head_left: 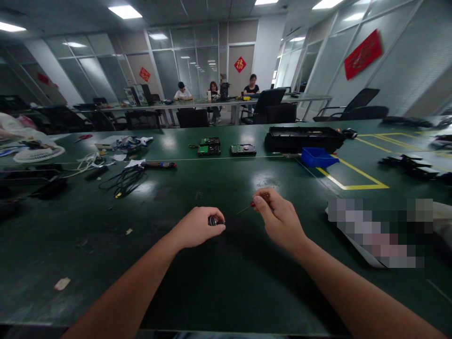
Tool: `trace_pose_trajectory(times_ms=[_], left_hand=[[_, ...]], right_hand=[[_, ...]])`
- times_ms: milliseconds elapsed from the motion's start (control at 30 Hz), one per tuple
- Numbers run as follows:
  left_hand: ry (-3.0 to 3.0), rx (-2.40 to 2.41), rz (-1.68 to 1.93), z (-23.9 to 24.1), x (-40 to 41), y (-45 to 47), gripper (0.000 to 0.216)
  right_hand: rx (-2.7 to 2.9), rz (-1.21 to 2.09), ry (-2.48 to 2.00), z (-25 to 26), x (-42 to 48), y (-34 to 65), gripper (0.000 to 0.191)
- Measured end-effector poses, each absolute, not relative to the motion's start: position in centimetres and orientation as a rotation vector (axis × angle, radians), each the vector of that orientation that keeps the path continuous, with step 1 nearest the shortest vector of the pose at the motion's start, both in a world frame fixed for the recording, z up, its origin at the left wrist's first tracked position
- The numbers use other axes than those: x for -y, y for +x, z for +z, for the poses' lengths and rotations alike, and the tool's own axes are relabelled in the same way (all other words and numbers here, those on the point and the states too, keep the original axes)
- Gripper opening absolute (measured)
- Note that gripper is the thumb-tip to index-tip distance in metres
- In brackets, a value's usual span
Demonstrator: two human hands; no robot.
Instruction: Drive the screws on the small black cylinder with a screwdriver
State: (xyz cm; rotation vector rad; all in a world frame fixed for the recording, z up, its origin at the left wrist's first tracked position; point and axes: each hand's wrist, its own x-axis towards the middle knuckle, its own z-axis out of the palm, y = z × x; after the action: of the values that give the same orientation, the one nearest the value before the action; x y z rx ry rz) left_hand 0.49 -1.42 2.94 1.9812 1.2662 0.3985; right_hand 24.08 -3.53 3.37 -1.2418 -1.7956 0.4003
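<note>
My left hand is closed around a small dark round part with a shiny metal rim; most of it is hidden by the fingers, and its kind cannot be made out. In my right hand is a screwdriver, its thin shaft pointing left and down toward the left hand. A bit of reddish handle shows between thumb and fingers. The shaft's tip is apart from the round part. Both hands are above the dark green tabletop.
Beyond the hands lie a hard drive, green circuit boards, a black housing and a blue bin. Black cables and a brown-handled tool are at left. A blurred-out sheet lies right. Several people sit at a far table.
</note>
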Motion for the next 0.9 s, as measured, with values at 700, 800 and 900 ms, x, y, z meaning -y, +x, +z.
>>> trace_pose_trajectory(times_ms=[700, 800, 900], left_hand=[[0.842, -1.221, 1.364, 7.1, -0.6, -9.5, 0.022], [0.749, -1.323, 1.473, 7.5, -0.2, -12.5, 0.016], [0.686, -1.473, 1.592, 7.3, 0.1, -16.4, 0.017]], right_hand=[[1.804, 0.476, -1.283, 3.2, 3.2, 24.2, 0.021], [1.792, 0.487, -1.287, 3.1, 3.1, 24.1, 0.021], [1.785, 0.499, -1.294, 3.0, 2.9, 24.1, 0.021]])
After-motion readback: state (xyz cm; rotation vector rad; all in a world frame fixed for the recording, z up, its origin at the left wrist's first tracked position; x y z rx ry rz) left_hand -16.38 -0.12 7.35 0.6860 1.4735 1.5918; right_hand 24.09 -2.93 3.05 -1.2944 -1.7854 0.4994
